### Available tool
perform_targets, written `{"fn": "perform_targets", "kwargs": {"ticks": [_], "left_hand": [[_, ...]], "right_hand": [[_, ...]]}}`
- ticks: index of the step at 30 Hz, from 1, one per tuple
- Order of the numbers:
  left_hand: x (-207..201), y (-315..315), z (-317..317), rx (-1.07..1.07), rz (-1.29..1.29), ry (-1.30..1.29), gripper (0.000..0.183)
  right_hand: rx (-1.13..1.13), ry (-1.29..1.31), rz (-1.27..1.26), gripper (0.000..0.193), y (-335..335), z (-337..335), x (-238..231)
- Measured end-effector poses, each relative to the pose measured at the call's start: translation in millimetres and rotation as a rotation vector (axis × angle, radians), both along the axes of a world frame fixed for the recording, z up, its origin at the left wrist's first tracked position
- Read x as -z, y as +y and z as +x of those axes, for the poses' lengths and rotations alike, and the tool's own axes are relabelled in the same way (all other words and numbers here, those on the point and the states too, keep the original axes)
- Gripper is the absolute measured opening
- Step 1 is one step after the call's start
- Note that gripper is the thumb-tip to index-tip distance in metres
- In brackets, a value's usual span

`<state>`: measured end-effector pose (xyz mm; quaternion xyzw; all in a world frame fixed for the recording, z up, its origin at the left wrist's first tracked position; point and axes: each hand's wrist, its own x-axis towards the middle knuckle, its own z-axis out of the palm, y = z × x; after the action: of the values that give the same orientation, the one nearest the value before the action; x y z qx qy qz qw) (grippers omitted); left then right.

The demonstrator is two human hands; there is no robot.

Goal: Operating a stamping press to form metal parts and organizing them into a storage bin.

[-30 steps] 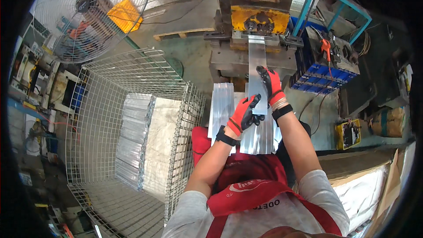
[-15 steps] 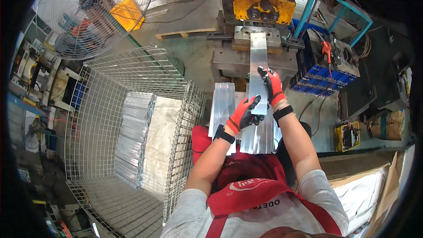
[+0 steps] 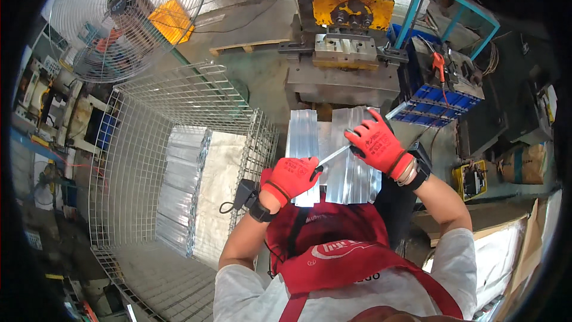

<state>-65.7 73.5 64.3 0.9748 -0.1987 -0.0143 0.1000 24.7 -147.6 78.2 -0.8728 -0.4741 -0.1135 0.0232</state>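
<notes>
A flat metal strip (image 3: 334, 155) is turned edge-on and runs slantwise between my hands, above two stacks of metal strips. My left hand (image 3: 292, 177), in a red glove with black fingertips, is closed on its lower left end. Further up, my right hand (image 3: 378, 146), gloved alike, grips the strip, and its far end sticks out past the fingers. The left stack of strips (image 3: 303, 137) and the wider right stack of strips (image 3: 348, 182) lie just over my lap. Beyond them stands a press with a metal die block (image 3: 345, 48).
At left stands a wire mesh cage (image 3: 253, 137) with stacked metal strips and a pale sheet inside. A large fan (image 3: 125, 0) stands behind it. To the right are a blue crate (image 3: 426, 104) with tools on top, a small yellow bin (image 3: 471, 182) and cardboard (image 3: 476, 226).
The strip has left the die block and come back toward me. It has turned from flat and lengthwise to edge-on and slanting. My hands have moved apart, the left one leftward.
</notes>
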Motion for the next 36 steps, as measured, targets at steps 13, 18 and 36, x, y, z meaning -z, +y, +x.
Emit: {"fn": "perform_targets", "kwargs": {"ticks": [13,18,36], "left_hand": [[84.1,-26.5,9.2,-0.263,-1.826,0.924,0.045],[46.1,-58.3,26.1,-0.19,-1.83,1.174,0.039],[42.8,-63.4,56.3,-0.389,-1.855,0.97,0.036]], "right_hand": [[0.382,0.958,1.286,0.025,6.0,59.7,75.8],[0.32,1.237,1.656,0.011,26.5,80.6,75.6],[0.375,1.344,1.588,0.02,34.0,105.5,84.7]]}}
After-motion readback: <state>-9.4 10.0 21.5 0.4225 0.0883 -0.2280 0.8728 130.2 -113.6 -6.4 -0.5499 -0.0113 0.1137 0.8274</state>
